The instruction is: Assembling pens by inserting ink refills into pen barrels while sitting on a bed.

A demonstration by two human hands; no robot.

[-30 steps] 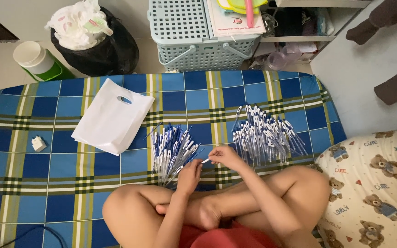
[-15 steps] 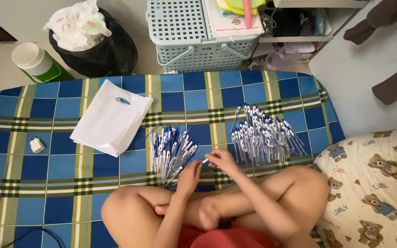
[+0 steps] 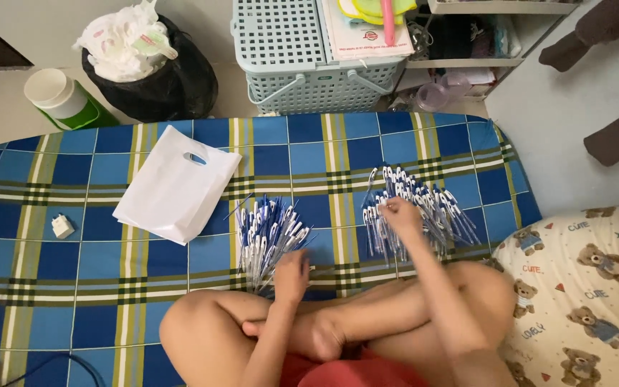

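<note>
I sit cross-legged on a blue plaid mat (image 3: 73, 258) with two heaps of blue-and-white pens in front of my knees. My left hand (image 3: 291, 276) rests at the near end of the left pen heap (image 3: 266, 233), its fingers curled and blurred; whether it holds a pen is unclear. My right hand (image 3: 399, 215) lies on the right pen heap (image 3: 431, 208), with its fingertips pinched on a pen at the heap's left side.
A white plastic carrier bag (image 3: 177, 186) lies on the mat to the left of the pens. A small white plug (image 3: 61, 226) sits further left. Beyond the mat stand a pale laundry basket (image 3: 288, 57), a black bin bag (image 3: 166, 86) and a green-and-white jug (image 3: 62, 97). A teddy-print cushion (image 3: 589, 287) lies at right.
My hands were together between the heaps, holding one pen. They have parted: the left went down to the left heap, the right reached out to the right heap.
</note>
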